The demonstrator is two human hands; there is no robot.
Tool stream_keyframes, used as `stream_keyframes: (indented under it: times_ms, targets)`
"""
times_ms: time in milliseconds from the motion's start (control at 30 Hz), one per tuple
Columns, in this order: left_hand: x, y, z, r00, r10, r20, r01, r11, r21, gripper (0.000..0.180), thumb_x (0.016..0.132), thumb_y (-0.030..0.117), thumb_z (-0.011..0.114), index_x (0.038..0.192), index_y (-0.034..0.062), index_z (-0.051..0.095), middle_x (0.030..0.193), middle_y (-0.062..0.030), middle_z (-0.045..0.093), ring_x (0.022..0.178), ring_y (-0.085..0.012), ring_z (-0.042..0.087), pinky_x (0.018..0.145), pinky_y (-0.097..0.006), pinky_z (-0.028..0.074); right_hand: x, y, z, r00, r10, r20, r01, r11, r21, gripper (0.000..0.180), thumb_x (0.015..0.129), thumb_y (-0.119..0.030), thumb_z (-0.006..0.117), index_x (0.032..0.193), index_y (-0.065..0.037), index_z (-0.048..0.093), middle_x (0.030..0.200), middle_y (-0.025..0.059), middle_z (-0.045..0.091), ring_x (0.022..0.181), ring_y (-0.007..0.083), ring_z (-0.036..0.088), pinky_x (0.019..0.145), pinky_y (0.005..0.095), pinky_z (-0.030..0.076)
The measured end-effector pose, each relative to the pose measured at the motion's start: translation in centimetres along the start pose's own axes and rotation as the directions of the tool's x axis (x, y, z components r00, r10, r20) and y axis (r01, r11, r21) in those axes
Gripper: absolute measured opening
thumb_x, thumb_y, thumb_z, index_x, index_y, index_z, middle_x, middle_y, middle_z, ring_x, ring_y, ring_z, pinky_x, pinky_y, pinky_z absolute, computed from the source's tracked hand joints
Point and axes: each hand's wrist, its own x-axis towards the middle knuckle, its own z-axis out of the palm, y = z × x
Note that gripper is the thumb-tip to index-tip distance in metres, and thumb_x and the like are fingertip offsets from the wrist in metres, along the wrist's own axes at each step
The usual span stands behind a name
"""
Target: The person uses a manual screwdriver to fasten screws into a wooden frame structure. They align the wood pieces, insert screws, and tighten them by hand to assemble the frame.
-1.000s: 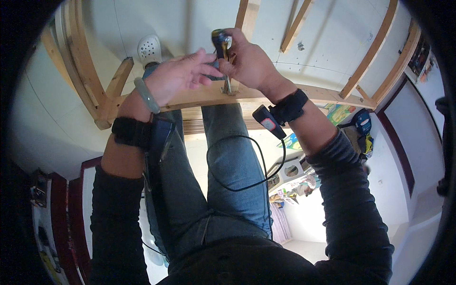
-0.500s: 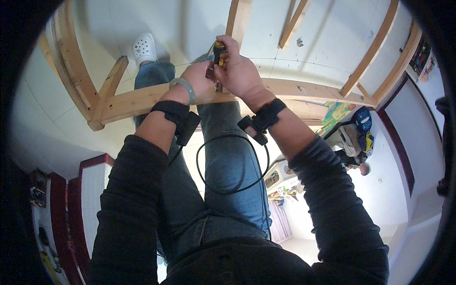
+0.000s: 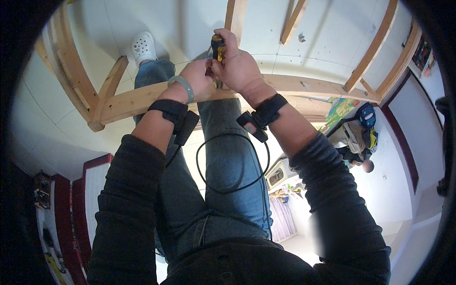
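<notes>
My right hand [image 3: 239, 67] is closed around the black-and-yellow handle of a screwdriver [image 3: 217, 43], which stands near upright with its shaft end down by the wood. Close beside it, my left hand [image 3: 195, 77] is closed, its fingertips pinched near the lower end of the screwdriver; what they hold is hidden. Both hands rest at a pale wooden beam [image 3: 137, 100], part of a timber frame, which lies across in front of my legs. A small metal piece [image 3: 218, 84] shows at the beam just below the fingers.
More bars of the frame, including an upright one [image 3: 234, 21] and a short stub [image 3: 114, 81], stick out beyond the beam. A cable loop [image 3: 198, 164] hangs over my jeans. My white clog [image 3: 143, 47] stands on the tiled floor. Another person [image 3: 354, 142] is at the right.
The screwdriver handle and my right hand have shifted slightly up and left, with the handle more upright. My left hand has stayed nearly in place.
</notes>
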Motion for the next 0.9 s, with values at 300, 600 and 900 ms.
stream_keyframes:
  times_ms: [300, 600, 900]
  targets:
    - [0.7, -1.1, -0.2, 0.999, 0.027, 0.032, -0.032, 0.985, 0.167, 0.027, 0.080, 0.020, 0.065, 0.100, 0.0035, 0.060, 0.095, -0.0184, 0.066, 0.091, -0.0342, 0.064, 0.080, -0.039, 0.049, 0.7, -1.1, -0.8, 0.999, -0.050, -0.022, 0.047, 0.993, -0.107, 0.050, 0.084, -0.027, 0.062, 0.124, -0.012, 0.036, 0.078, 0.0218, 0.064, 0.073, 0.0418, 0.063, 0.062, 0.0473, 0.051]
    - [0.7, -1.9, 1.2, 0.999, 0.029, -0.044, -0.025, 0.995, 0.093, 0.027, 0.083, 0.019, 0.066, 0.102, 0.0009, 0.060, 0.094, -0.0160, 0.067, 0.088, -0.0292, 0.064, 0.080, -0.037, 0.050, 5.1, -2.4, -3.2, 0.951, -0.084, 0.298, 0.248, 0.783, -0.571, 0.038, 0.091, -0.041, 0.052, 0.101, -0.005, 0.061, 0.081, 0.0165, 0.066, 0.079, 0.0324, 0.066, 0.071, 0.0411, 0.052]
    - [1.6, -1.1, -1.6, 0.989, 0.146, -0.012, -0.143, 0.940, -0.309, 0.024, 0.090, 0.013, 0.060, 0.111, 0.0020, 0.057, 0.106, -0.0055, 0.064, 0.095, -0.0137, 0.059, 0.087, -0.029, 0.047, 6.0, -2.5, -5.2, 0.701, -0.128, 0.702, 0.520, 0.765, -0.380, 0.017, 0.089, -0.015, 0.057, 0.104, -0.009, 0.053, 0.089, 0.0165, 0.063, 0.087, 0.0311, 0.062, 0.073, 0.0429, 0.047]
